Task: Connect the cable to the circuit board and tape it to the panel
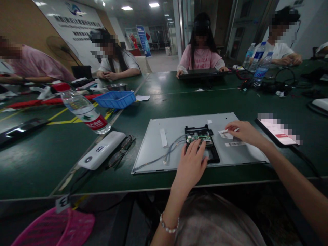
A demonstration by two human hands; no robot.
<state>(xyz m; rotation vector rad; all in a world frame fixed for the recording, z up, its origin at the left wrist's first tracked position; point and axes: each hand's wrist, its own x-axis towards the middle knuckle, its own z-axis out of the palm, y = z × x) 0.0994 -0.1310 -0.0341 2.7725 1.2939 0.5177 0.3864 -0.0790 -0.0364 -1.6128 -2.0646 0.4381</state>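
Cables (171, 149) left of the black frame (215, 156) may be strained if nudged by the left hand (191, 160) (fingers relaxed; right hand (243, 131): white piece (236, 130) pinched).

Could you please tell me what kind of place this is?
It looks like a shared workroom, perhaps for electronics: several people sit around a long green table, a flat grey panel with a circuit board lies in front, and a large lettered sign stands behind.
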